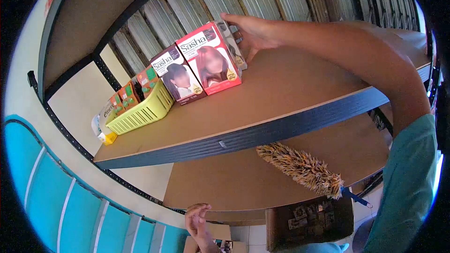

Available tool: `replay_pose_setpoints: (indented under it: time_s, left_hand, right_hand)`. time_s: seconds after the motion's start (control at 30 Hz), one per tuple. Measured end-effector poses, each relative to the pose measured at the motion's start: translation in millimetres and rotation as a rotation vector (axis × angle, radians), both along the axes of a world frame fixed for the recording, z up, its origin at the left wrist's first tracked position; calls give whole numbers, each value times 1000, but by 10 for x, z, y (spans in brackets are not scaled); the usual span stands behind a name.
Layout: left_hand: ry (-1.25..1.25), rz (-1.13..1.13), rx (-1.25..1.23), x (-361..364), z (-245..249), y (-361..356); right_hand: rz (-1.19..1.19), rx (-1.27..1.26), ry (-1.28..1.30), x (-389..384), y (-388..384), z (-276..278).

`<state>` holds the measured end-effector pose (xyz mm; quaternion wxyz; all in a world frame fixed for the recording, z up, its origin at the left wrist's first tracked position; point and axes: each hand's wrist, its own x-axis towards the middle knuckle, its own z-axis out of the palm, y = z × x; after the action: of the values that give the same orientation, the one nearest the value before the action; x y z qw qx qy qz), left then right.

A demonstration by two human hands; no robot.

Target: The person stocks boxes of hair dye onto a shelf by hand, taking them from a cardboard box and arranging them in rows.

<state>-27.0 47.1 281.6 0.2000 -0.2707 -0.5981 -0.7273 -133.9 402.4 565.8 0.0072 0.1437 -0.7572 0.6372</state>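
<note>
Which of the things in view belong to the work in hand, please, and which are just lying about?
Part of the work, it seems:
- right hand
- greyish box it touches
- red Sasha box alongside
- dark Sasha box

Just lying about, it seems:
- yellow-green basket
- feather duster on the lower shelf
- brown box below

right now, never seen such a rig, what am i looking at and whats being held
No machine: these are a person's bare hands, seen by a camera worn on the head. On the brown board shelf stand a yellow-green plastic basket holding orange-and-green packs, a maroon-and-white Sasha box and a red-and-white Sasha box. The right hand touches a greyish patterned box beside the red one; whether it is gripped is unclear. The left hand, lower down, appears empty.
</note>
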Motion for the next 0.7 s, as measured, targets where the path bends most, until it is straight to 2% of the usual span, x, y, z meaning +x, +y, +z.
replay_pose_setpoints:
  time_s: [0.7]
  left_hand:
    - [-7,22,17,4,-9,15]
  right_hand:
    - [-76,11,53,-31,-113,-73]
